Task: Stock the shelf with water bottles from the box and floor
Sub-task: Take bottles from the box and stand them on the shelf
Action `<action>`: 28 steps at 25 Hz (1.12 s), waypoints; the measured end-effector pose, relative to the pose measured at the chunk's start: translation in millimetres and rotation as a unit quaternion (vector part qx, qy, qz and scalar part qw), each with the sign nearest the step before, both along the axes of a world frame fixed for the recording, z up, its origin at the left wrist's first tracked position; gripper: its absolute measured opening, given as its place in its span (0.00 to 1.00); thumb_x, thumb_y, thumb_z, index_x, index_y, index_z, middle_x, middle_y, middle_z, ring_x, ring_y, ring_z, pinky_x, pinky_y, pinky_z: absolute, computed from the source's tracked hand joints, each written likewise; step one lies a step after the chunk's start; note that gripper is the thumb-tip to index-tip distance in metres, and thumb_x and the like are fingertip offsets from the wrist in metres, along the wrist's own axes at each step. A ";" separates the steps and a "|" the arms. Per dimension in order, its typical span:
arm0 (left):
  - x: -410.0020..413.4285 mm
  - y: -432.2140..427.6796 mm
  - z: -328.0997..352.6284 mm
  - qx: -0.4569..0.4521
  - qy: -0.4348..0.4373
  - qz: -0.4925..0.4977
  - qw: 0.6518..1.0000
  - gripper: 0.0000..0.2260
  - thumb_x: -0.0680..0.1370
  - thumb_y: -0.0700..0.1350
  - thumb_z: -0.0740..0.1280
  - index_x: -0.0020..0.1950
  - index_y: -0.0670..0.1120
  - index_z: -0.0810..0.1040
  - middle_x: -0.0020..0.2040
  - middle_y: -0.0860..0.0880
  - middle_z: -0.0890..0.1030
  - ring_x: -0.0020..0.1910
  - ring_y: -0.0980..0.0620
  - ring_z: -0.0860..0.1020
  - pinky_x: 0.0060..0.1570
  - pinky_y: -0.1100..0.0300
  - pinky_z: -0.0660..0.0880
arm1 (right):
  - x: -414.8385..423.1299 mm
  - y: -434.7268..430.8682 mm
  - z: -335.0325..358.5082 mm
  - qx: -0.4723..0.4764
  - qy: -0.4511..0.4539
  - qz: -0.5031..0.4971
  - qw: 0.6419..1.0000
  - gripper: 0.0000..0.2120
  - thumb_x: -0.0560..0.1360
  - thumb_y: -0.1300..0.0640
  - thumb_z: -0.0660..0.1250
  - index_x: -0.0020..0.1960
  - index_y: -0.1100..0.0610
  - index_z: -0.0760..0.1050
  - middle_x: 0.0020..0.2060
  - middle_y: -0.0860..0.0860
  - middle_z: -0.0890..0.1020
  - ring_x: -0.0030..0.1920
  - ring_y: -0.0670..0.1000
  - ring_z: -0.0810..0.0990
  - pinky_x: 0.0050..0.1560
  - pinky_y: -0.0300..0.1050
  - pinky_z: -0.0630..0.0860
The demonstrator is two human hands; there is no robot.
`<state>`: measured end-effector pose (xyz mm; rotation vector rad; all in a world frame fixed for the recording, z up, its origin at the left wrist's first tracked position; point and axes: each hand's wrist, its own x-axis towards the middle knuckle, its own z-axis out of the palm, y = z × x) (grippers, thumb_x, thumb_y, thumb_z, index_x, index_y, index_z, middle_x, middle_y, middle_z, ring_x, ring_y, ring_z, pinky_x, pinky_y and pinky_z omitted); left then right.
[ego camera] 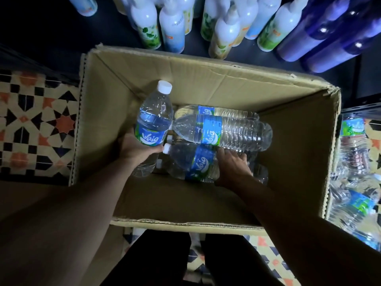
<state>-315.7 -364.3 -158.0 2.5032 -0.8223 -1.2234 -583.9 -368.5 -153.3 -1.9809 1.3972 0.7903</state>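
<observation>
Inside box (206,79), left hand (136,148) grips upright bottle (153,120); right hand (233,164) apparently clasps lying bottle (195,162).

"Vaig" in white letters stands on the blue label of the upright water bottle (153,120), and likewise on the upper lying bottle (222,132) and lower lying bottle (193,162) in the cardboard box (206,79).

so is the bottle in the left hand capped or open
Capped: the bottle gripped by the left hand has its white cap on.

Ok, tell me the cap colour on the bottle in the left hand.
White cap on the bottle the left hand holds; head view shows it best.
</observation>
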 end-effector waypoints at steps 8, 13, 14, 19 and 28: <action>-8.2 -1.2 42.5 -0.012 -0.060 -0.077 0.995 0.34 0.56 0.53 0.84 0.58 0.44 0.79 0.50 0.48 0.84 0.49 0.50 0.82 0.50 0.57 0.78 | -4.8 -12.2 23.6 0.011 -0.013 -0.031 0.999 0.48 0.60 0.46 0.82 0.72 0.54 0.60 0.66 0.53 0.74 0.65 0.58 0.73 0.63 0.57 0.74; -14.7 3.1 94.2 -0.053 -0.033 -0.067 0.996 0.28 0.58 0.48 0.84 0.52 0.49 0.75 0.42 0.57 0.78 0.42 0.54 0.77 0.41 0.63 0.70 | -12.6 -6.9 66.1 -0.043 -0.054 -0.109 0.992 0.44 0.61 0.42 0.79 0.70 0.53 0.62 0.63 0.52 0.74 0.65 0.55 0.72 0.64 0.53 0.71; -15.3 4.8 106.6 -0.066 -0.026 -0.057 0.996 0.28 0.58 0.48 0.85 0.52 0.50 0.75 0.39 0.58 0.78 0.40 0.55 0.78 0.37 0.64 0.71 | -13.7 -8.7 77.7 -0.048 -0.066 -0.140 0.987 0.45 0.61 0.42 0.79 0.70 0.52 0.62 0.63 0.52 0.75 0.65 0.55 0.73 0.64 0.51 0.72; -22.0 12.8 180.2 -0.119 0.029 -0.024 0.992 0.30 0.57 0.47 0.85 0.55 0.46 0.78 0.43 0.53 0.84 0.41 0.54 0.82 0.42 0.62 0.79 | -19.5 -14.5 142.3 -0.086 -0.155 -0.307 0.935 0.42 0.58 0.44 0.81 0.66 0.52 0.67 0.58 0.53 0.80 0.60 0.57 0.78 0.56 0.49 0.76; -72.3 22.6 389.7 -0.211 0.141 -0.053 0.966 0.30 0.53 0.53 0.82 0.52 0.50 0.81 0.43 0.53 0.86 0.42 0.54 0.85 0.45 0.51 0.83 | -36.9 23.4 352.8 -0.134 -0.327 -0.463 0.813 0.33 0.53 0.48 0.84 0.51 0.48 0.69 0.45 0.44 0.84 0.43 0.43 0.83 0.45 0.42 0.81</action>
